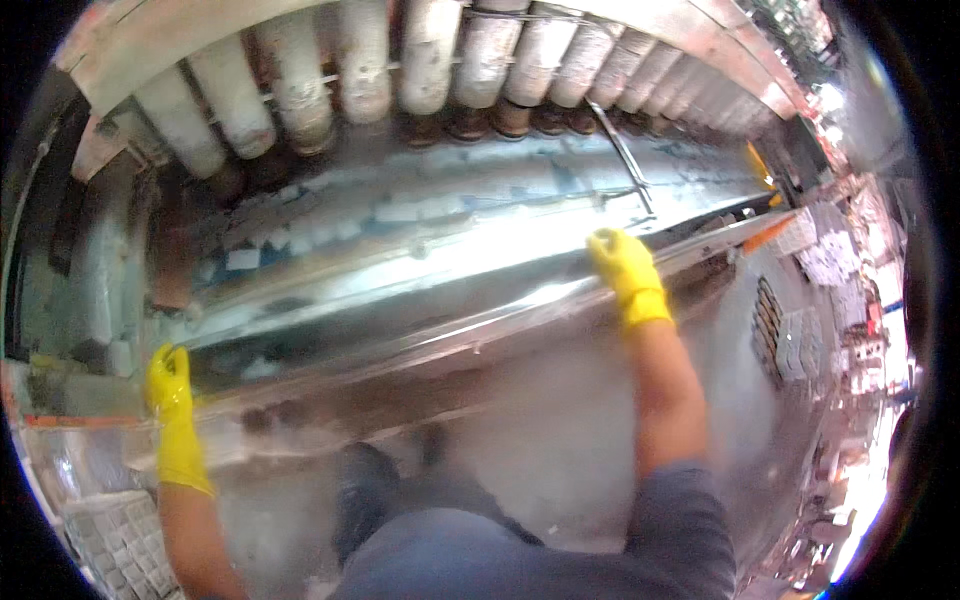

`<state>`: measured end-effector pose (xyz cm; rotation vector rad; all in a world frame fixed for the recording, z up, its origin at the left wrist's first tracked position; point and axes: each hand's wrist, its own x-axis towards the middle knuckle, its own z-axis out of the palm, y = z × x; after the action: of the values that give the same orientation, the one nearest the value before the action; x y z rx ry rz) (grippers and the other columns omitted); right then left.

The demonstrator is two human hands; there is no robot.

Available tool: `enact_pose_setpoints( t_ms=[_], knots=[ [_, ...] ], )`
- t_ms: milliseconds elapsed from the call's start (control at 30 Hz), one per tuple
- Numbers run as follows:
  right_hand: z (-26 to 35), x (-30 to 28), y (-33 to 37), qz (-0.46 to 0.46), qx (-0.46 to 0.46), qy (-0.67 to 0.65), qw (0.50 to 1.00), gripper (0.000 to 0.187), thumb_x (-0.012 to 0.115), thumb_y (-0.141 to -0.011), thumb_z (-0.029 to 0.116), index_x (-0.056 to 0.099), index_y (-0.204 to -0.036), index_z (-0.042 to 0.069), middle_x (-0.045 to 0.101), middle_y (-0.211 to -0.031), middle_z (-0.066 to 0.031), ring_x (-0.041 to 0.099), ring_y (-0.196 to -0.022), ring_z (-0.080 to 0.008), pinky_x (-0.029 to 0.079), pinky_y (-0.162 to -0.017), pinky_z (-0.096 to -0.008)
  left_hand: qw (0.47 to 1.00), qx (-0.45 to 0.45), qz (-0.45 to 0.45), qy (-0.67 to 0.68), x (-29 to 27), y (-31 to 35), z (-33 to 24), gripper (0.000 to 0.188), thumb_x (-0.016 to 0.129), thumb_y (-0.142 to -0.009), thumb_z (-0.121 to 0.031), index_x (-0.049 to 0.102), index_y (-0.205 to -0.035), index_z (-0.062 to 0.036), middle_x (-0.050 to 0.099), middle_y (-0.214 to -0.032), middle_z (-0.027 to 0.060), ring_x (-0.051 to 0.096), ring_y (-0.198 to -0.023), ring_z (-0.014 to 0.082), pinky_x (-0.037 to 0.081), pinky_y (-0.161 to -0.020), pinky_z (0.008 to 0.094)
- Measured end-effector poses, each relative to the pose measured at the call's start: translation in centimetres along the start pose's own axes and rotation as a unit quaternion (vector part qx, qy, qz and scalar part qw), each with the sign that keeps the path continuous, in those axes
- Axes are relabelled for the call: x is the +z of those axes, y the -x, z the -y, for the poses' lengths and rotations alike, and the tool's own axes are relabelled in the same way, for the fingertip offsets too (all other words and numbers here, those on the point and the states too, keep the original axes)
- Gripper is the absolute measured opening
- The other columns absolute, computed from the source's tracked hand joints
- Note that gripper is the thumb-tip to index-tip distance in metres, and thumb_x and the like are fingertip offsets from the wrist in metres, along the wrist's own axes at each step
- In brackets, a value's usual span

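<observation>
My left hand (171, 380), in a yellow rubber glove, is at the left end of a long metal trough (400, 335), its fingers curled closed. My right hand (624, 264), gloved the same way, is over the trough's near side toward the right, with the fingers bent together. A pale, glossy band (450, 250) stretches along the trough between the two hands. Glare and blur hide whether either hand grips it, and I cannot make out what is in the fingers. Scattered pale pieces (242, 260) lie on the wet-looking surface behind the band.
A row of thick, stained cylinders (365, 65) hangs over the far side under a curved beam (230, 40). A thin dark rod (622, 150) slants down near my right hand. Stacked pale trays (125, 545) stand at lower left; a rack (797, 342) stands on the floor (560, 440) at right.
</observation>
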<state>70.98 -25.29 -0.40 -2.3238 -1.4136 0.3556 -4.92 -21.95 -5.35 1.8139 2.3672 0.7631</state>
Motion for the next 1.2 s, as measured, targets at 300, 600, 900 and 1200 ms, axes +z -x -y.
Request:
enact_pose_setpoints(
  t_ms=[300, 600, 900, 1200],
  knots=[
    [-2.1, 3.0, -1.2, -0.046, 0.033, -0.014, 0.998, 0.049, 0.062, -0.093, 0.055, 0.073, -0.116, 0.013, 0.074, -0.084, -0.0163, 0.073, -0.075, -0.0312, 0.056, -0.077, -0.0407, 1.000, -0.023, -0.006, -0.006, 0.5, -0.9, 0.9, 0.039, 0.069, -0.094, -0.033, 0.068, -0.119, -0.0028, 0.073, -0.109, 0.0154, 0.071, -0.098, 0.0281, 0.053, -0.085, 0.0383],
    [-3.8, 3.7, -1.8, -0.058, -0.096, -0.080, 0.991, 0.047, 0.063, -0.091, 0.057, 0.074, -0.114, 0.019, 0.074, -0.082, -0.0126, 0.071, -0.081, -0.0340, 0.056, -0.075, -0.0414, 0.936, 0.244, 0.022, -0.253, 0.2, -2.6, -4.8, 0.032, 0.071, -0.091, -0.026, 0.070, -0.112, -0.0030, 0.072, -0.100, 0.0181, 0.069, -0.088, 0.0339, 0.053, -0.081, 0.0430],
    [-16.0, -1.9, -8.0, -0.163, -0.239, 0.069, 0.955, 0.028, 0.063, -0.091, 0.038, 0.072, -0.097, 0.012, 0.067, -0.067, -0.0110, 0.066, -0.066, -0.0355, 0.053, -0.064, -0.0456, 0.739, 0.644, 0.120, 0.158, 34.3, 0.0, -50.1, 0.047, 0.073, -0.083, -0.024, 0.063, -0.124, -0.0018, 0.065, -0.122, 0.0233, 0.059, -0.114, 0.0433, 0.045, -0.102, 0.0523],
    [-17.3, -1.8, -8.5, -0.190, -0.277, 0.040, 0.941, 0.034, 0.071, -0.084, 0.040, 0.071, -0.098, 0.009, 0.067, -0.073, -0.0091, 0.062, -0.068, -0.0312, 0.046, -0.069, -0.0421, 0.800, 0.531, 0.276, 0.039, 52.9, 7.3, -68.1, 0.077, 0.054, -0.095, -0.052, 0.041, -0.149, 0.0005, 0.033, -0.159, 0.0255, 0.027, -0.147, 0.0464, 0.017, -0.124, 0.0498]
  ],
)
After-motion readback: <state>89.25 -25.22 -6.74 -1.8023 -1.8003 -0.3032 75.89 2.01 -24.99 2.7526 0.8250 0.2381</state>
